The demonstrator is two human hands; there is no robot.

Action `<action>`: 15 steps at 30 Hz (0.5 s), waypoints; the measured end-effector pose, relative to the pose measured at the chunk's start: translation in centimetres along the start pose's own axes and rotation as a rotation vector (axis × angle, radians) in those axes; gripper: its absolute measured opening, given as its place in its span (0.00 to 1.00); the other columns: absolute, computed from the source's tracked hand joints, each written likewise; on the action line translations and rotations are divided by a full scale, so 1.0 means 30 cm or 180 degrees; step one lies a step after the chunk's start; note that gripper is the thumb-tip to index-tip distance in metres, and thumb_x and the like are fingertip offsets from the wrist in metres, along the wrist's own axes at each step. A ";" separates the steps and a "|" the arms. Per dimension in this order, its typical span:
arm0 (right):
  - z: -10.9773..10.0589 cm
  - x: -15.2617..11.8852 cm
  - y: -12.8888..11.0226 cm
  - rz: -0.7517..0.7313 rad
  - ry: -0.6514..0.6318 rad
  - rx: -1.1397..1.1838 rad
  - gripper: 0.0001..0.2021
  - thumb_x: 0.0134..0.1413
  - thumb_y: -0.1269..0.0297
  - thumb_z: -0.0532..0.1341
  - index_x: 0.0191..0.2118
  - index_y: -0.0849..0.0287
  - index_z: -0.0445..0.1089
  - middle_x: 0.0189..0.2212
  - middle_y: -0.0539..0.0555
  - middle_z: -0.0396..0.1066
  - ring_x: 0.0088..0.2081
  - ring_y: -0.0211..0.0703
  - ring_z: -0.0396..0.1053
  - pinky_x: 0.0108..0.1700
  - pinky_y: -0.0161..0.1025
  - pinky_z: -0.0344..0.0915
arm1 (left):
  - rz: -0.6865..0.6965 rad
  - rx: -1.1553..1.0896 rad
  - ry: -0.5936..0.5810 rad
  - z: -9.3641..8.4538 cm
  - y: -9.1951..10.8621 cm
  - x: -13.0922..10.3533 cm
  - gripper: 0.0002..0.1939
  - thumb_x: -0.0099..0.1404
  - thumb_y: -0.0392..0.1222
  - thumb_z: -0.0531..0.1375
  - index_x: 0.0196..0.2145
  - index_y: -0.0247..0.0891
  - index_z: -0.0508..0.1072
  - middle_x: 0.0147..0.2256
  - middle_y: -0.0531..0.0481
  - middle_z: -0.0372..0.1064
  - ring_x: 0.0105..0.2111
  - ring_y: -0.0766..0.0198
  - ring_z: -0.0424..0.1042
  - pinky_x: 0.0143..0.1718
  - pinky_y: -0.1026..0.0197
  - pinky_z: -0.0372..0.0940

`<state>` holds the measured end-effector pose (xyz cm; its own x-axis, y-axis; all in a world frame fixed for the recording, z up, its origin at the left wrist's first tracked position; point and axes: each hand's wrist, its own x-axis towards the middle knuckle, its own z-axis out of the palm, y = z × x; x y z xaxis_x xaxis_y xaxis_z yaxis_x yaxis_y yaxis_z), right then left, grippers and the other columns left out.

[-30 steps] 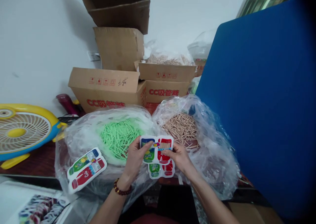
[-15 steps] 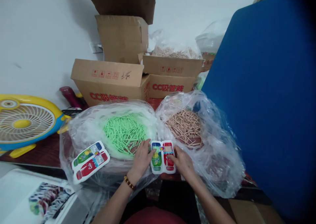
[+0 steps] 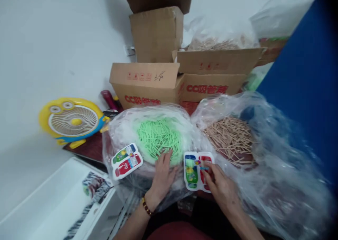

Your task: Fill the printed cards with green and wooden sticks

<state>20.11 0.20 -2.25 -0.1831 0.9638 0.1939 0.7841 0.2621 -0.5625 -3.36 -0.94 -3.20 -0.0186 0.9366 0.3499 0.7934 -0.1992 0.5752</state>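
A white twin-bottle candy pack (image 3: 191, 171), with a green lemon-pictured half and a red half, lies in front of me between two clear plastic bags. My right hand (image 3: 221, 185) is over the pack's red half, thumb and forefinger bent close together; whatever is between them is too blurred to make out. My left hand (image 3: 164, 174) reaches forward, fingers stretched out, fingertips at the near edge of the thin green candy sticks (image 3: 160, 136). Brown candy sticks (image 3: 231, 137) fill the bag on the right. A second twin-bottle pack (image 3: 127, 161), marked Cola, lies tilted at left.
Cardboard boxes (image 3: 148, 86) with red print stand behind the bags, with another box (image 3: 155, 34) stacked at the back. A yellow-and-blue fan (image 3: 76, 122) is at left. A white foam box (image 3: 39, 197) sits at lower left. A blue panel (image 3: 303, 74) borders the right.
The view has swung left. My left hand has left the pack and moved to the green sticks. My right hand has shifted further over the pack's red half, fingers more curled.
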 end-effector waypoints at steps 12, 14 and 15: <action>0.137 0.329 -0.334 -0.1376 -0.1023 -0.0897 0.11 0.62 0.67 0.50 0.38 0.55 0.70 0.37 0.52 0.71 0.39 0.41 0.70 0.36 0.34 0.59 | -0.1426 0.1599 -0.0261 -0.434 -0.505 0.092 0.14 0.61 0.47 0.57 0.43 0.39 0.71 0.45 0.41 0.68 0.47 0.44 0.64 0.45 0.44 0.57; 0.163 0.409 -0.343 -0.1393 -0.1075 -0.1304 0.11 0.62 0.68 0.50 0.38 0.57 0.70 0.37 0.54 0.72 0.39 0.43 0.70 0.35 0.35 0.59 | -0.1458 0.1518 -0.0333 -0.430 -0.518 0.095 0.14 0.61 0.46 0.57 0.43 0.39 0.71 0.45 0.41 0.68 0.48 0.46 0.65 0.46 0.47 0.57; 0.173 0.445 -0.340 -0.1380 -0.1083 -0.1419 0.12 0.62 0.69 0.50 0.38 0.58 0.70 0.37 0.56 0.72 0.39 0.44 0.70 0.35 0.35 0.59 | -0.1496 0.1486 -0.0346 -0.428 -0.524 0.095 0.14 0.61 0.46 0.57 0.44 0.38 0.70 0.46 0.42 0.67 0.48 0.48 0.65 0.47 0.48 0.57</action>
<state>6.58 10.64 1.92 -0.6518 0.7580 0.0232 0.7534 0.6507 -0.0947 -23.71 1.17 -1.74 -0.3843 0.9219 0.0498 0.8963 0.3596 0.2595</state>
